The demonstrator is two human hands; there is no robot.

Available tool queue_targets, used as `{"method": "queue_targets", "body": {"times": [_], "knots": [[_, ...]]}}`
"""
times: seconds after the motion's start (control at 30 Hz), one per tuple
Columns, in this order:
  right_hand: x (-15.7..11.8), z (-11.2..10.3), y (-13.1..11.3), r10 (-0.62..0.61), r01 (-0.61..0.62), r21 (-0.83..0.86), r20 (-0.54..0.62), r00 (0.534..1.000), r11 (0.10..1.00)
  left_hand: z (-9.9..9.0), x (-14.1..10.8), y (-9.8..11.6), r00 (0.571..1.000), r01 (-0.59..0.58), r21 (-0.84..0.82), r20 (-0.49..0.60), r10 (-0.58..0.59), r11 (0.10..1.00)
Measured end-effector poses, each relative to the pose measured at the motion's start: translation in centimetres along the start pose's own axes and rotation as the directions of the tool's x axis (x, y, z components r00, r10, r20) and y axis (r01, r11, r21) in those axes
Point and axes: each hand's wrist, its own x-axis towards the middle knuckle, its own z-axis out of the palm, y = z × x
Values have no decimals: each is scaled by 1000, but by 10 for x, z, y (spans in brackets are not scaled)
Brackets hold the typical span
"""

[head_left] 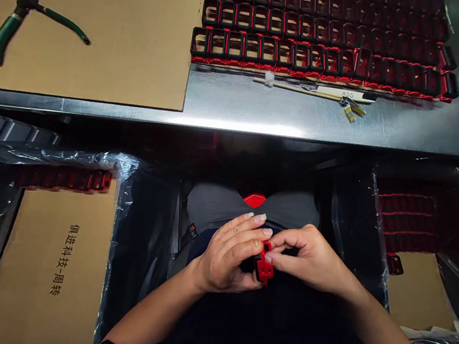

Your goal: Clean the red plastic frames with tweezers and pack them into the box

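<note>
A small red-and-black plastic part [265, 267] is held close to my torso, above my lap. My left hand [234, 254] grips it from the left between thumb and forefinger, with the other fingers stretched out above. From the right, my right hand [305, 252] pinches the part's upper end between thumb and forefinger. The fingers cover some of the part, so its full shape is hidden.
Rows of red-and-black frames [268, 49] stand on the metal bench [222, 104]. Green-handled pliers [7, 37] lie on a cardboard sheet [116, 47]. A swab stick [298, 88] lies along the rows. Plastic-lined boxes with cardboard [54, 269] and similar parts [408, 215] flank me.
</note>
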Motion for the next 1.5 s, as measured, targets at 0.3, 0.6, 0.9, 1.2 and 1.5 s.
{"method": "queue_targets", "body": {"times": [0.3,0.6,0.9,1.2,1.5], "knots": [[-2,-16,25,44,-36,47,-181,982,998,2,-7,0,991,123,-104,-35,-127,987],[9,25,5,-141,116,-239,-89,986,964,12,-12,1,989,130,-117,-58,-137,985],[19,-12,53,258,-73,406,-421,869,911,17,-20,8,861,400,-609,-6,-508,685],[3,22,34,45,-104,597,114,993,795,19,-25,10,804,507,-702,175,-569,501],[8,23,41,45,-113,573,132,990,811,17,-18,8,848,461,-672,142,-510,580]]}}
